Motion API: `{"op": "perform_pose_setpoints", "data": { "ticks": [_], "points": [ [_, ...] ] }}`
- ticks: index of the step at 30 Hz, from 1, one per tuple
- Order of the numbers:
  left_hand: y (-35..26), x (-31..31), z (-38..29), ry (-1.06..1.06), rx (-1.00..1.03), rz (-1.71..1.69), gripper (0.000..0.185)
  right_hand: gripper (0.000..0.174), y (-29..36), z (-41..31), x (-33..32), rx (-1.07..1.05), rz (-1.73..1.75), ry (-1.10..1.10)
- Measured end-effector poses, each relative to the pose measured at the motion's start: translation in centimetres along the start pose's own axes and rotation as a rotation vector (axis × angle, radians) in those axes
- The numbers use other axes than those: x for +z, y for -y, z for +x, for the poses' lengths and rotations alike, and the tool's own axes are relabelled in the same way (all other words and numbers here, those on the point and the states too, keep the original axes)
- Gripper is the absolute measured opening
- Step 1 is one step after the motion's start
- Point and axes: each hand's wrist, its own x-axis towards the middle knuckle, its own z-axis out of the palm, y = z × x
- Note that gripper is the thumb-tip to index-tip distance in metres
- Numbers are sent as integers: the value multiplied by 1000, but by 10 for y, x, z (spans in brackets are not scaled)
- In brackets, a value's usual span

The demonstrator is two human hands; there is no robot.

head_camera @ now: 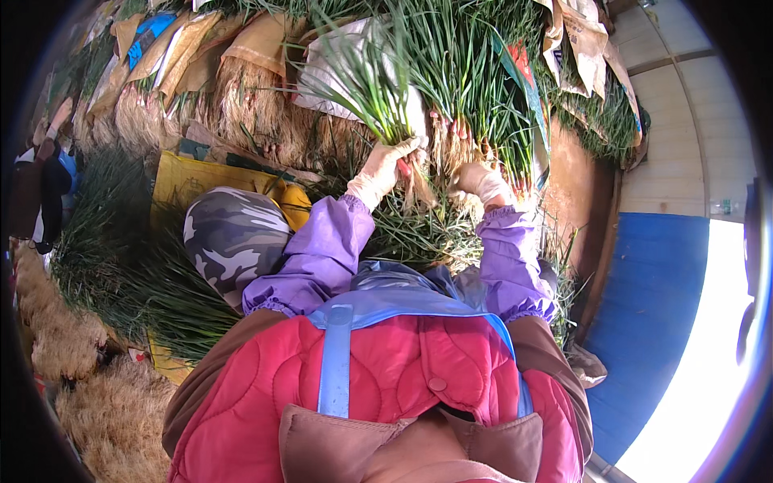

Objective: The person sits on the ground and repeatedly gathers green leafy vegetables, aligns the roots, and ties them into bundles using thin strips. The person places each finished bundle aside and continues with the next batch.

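Observation:
My left hand (pixel 381 169), in a pale thin glove, grips a small bunch of green onion-like plants (pixel 386 111). Their long leaves fan upward, and reddish stem bases and stringy roots (pixel 420 184) hang below the fingers. To its right, my gloved right hand (pixel 480 181) is at the roots of a larger upright bundle (pixel 477 96). Its fingers look curled, but whether they hold any plants is hidden. Loose leaves and trimmings (pixel 423 235) lie beneath both hands, in front of my blue apron (pixel 398 302).
Rooted bundles (pixel 247 90), partly wrapped in brown sacking, line the back. A yellow sack (pixel 205 181) and a camouflage-patterned rounded thing (pixel 235 235) are at left, beside heaped greens (pixel 121 253). Root masses (pixel 115 416) lie lower left. Another person (pixel 42 181) is at far left. A blue panel (pixel 652 290) stands right.

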Motion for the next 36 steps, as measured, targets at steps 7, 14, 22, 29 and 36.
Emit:
{"op": "perform_pose_setpoints", "data": {
  "ticks": [7, 14, 22, 29, 36],
  "points": [
    [18, -14, 7, -185, -163, -31, 23, 21, 11, 33, -48, 268, 429, -1058],
    [6, -23, 11, -345, 7, 66, 17, 26, -2, 8, -18, -26, 989, -675],
    [-7, -37, 24, -531, 118, 80, 15, 31, 33, -23, 35, -174, -25, -154],
    [-6, 0, 14, -483, 79, 283, 9, 41, -2, 23, -29, 345, 523, -858],
    [4, 12, 5, -247, -156, 508, 18, 32, 43, -14, 15, -107, 1745, -688]
  ]
}}
